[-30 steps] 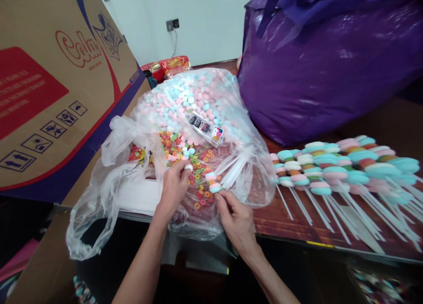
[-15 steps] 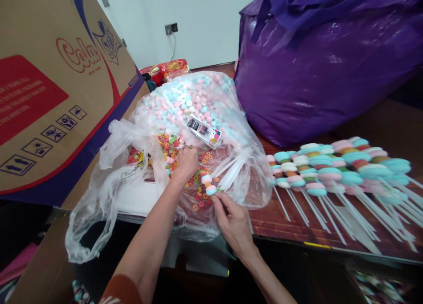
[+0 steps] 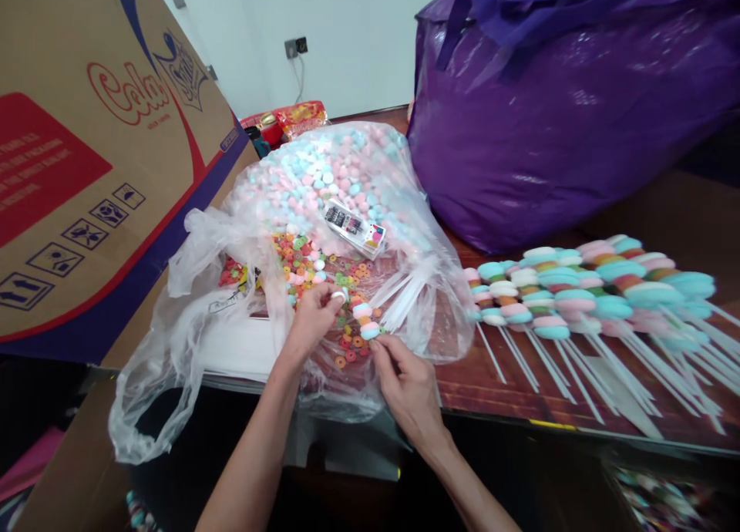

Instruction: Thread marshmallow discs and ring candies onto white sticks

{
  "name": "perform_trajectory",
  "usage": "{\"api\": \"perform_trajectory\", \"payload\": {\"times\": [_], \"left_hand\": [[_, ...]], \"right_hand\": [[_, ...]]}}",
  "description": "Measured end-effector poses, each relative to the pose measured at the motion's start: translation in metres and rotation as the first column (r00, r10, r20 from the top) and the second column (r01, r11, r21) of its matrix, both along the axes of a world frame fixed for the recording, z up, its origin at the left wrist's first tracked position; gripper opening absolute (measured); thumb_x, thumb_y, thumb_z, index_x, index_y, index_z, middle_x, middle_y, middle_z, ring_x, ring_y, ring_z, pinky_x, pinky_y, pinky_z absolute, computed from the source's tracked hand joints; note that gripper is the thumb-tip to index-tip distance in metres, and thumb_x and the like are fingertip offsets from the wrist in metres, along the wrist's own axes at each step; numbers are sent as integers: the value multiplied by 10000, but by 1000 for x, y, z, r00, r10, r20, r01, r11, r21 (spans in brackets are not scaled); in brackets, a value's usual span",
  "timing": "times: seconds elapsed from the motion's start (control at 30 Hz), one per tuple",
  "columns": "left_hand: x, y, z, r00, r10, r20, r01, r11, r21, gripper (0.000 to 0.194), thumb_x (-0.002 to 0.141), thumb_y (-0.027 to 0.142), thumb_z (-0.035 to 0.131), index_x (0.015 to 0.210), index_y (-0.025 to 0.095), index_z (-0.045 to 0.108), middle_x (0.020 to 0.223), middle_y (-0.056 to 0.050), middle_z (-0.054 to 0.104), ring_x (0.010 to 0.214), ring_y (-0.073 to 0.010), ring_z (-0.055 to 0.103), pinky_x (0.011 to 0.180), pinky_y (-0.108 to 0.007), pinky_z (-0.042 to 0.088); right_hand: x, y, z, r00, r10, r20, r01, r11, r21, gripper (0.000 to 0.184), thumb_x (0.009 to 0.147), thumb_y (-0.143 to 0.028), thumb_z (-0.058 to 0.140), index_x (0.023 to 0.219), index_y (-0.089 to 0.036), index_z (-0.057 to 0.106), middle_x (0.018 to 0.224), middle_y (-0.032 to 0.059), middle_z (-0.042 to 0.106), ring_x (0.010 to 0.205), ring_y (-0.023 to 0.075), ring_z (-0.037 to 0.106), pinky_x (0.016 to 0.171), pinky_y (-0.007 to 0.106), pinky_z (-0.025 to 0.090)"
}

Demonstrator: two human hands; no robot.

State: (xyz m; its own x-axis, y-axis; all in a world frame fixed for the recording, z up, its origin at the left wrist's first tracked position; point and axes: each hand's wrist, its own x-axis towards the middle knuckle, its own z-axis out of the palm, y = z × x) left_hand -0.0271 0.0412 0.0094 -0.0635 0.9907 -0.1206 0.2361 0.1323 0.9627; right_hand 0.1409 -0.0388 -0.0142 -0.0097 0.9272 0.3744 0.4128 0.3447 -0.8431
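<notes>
Between its thumb and fingers, my left hand (image 3: 315, 314) pinches a small white and blue marshmallow (image 3: 339, 295). My right hand (image 3: 408, 382) is closed on the lower end of a candy skewer (image 3: 368, 330), whose stick is mostly hidden by the fingers. Threaded on that skewer are pink, white and blue marshmallows with an orange ring between them. Around both hands lie loose gummy rings (image 3: 348, 356) in red, orange and green on clear plastic. Just behind is a large clear bag (image 3: 358, 170) full of pink and blue marshmallows, with a small stack of printed labels (image 3: 354, 227) on it.
Finished-looking candy skewers (image 3: 560, 293) lie in a pile on the right of the wooden table (image 3: 462, 378). Bare white sticks (image 3: 401, 304) rest by the bag. A big purple bag (image 3: 555, 116) stands at the back right, a cardboard box (image 3: 86, 170) at the left.
My left hand has come back from the loose candy toward the skewer, lifting a marshmallow. My right hand holds the skewer in nearly the same place.
</notes>
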Motion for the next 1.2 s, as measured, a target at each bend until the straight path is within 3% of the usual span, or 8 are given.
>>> {"api": "perform_trajectory", "payload": {"times": [0.13,0.27,0.4,0.6,0.7,0.8,0.93,1.2], "left_hand": [[-11,-12,-3,982,58,-180,-38,993,111,152,770,228,602,855,162,708,666,5,641,619,-130,557,615,-241,421],[-13,-13,3,989,128,-80,-119,987,107,175,806,290,600,875,154,685,648,3,640,601,-141,581,600,-244,434],[-2,-8,8,997,66,-44,-62,993,96,193,849,322,573,907,161,664,674,-3,641,624,-153,603,603,-250,450],[19,2,7,867,30,-498,82,976,202,164,806,102,545,828,153,699,867,-79,656,856,-206,608,823,-332,470],[24,3,6,812,72,-579,55,978,199,216,798,62,525,871,161,702,890,-85,636,891,-216,595,858,-351,466],[24,-1,2,871,98,-482,-6,982,189,188,797,76,535,900,175,657,851,-47,620,801,-184,587,797,-324,480],[22,-11,-8,987,119,-111,-100,980,169,167,813,165,583,978,187,571,922,-19,623,706,-127,593,682,-261,492],[18,-30,1,939,62,339,-87,994,59,251,775,340,711,937,187,596,800,9,647,712,-123,634,699,-241,512]], "right_hand": [[0,0,0,1000,-6,0,6,1000,-11,199,984,-243,517,880,-170,670,639,-37,593,524,86,538,544,177,409],[0,0,-1,1000,-10,7,10,1000,-15,201,982,-254,520,874,-174,669,627,-42,589,509,85,527,535,178,409],[0,0,-1,1000,-26,9,26,999,-24,201,982,-259,519,876,-180,671,628,-43,587,506,86,524,522,181,401],[0,-1,-2,1000,-15,14,16,1000,-19,202,985,-252,513,871,-178,663,617,-50,552,502,82,510,524,184,391],[0,-1,-1,1000,-17,10,17,1000,-16,203,986,-250,511,879,-175,666,613,-51,539,501,83,502,520,188,383],[-1,0,-1,1000,-13,5,13,1000,-19,211,986,-249,509,865,-175,665,612,-50,540,498,84,498,513,192,377],[-1,0,0,1000,-10,8,10,1000,-24,214,987,-255,506,865,-178,665,609,-50,544,499,86,503,516,193,382],[0,-1,2,1000,4,11,-4,1000,-24,189,982,-243,518,879,-184,665,647,-33,610,520,94,527,540,190,416]]}}
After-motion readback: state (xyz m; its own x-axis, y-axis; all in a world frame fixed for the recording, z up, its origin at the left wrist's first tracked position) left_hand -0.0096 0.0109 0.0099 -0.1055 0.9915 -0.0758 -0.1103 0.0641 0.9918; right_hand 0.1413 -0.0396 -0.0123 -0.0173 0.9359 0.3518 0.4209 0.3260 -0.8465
